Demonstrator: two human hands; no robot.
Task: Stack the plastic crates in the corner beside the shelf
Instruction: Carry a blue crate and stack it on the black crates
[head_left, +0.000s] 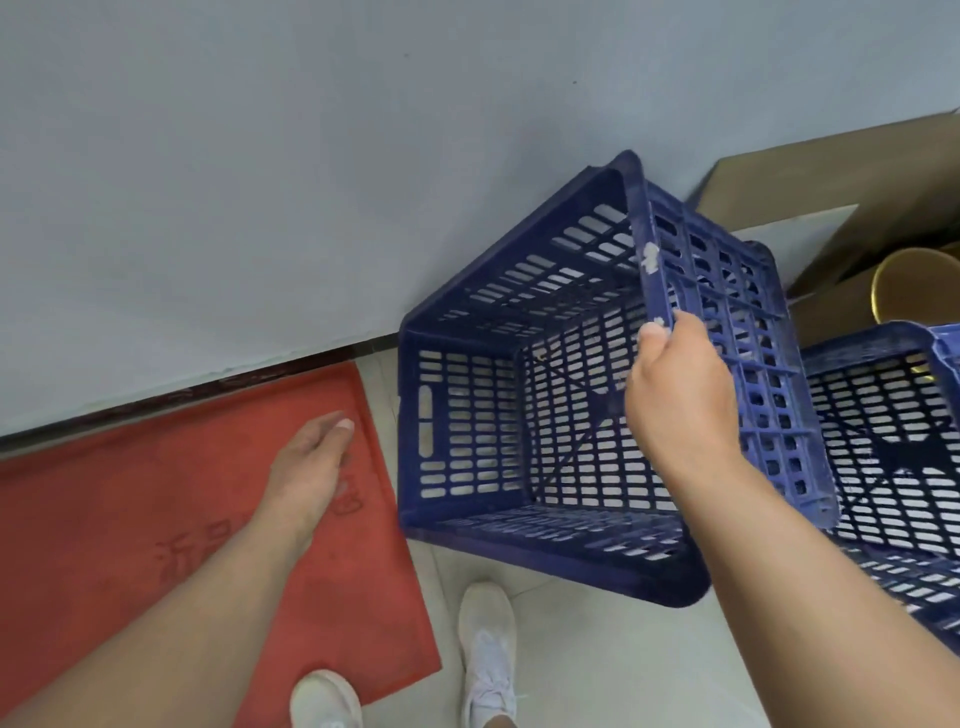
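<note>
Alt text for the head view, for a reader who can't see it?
A person's right hand grips the rim of a tilted blue plastic crate near a grey wall; the left hand hangs free over a red mat. A second blue crate and cardboard boxes sit at right.

Even, soft indoor light, faint shadows, slight blur, wide-angle edge bending

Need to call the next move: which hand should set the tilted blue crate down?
Right. The right hand already grips the rim of the tilted blue crate. The left hand hangs open above the red mat, touching no crate.
</note>
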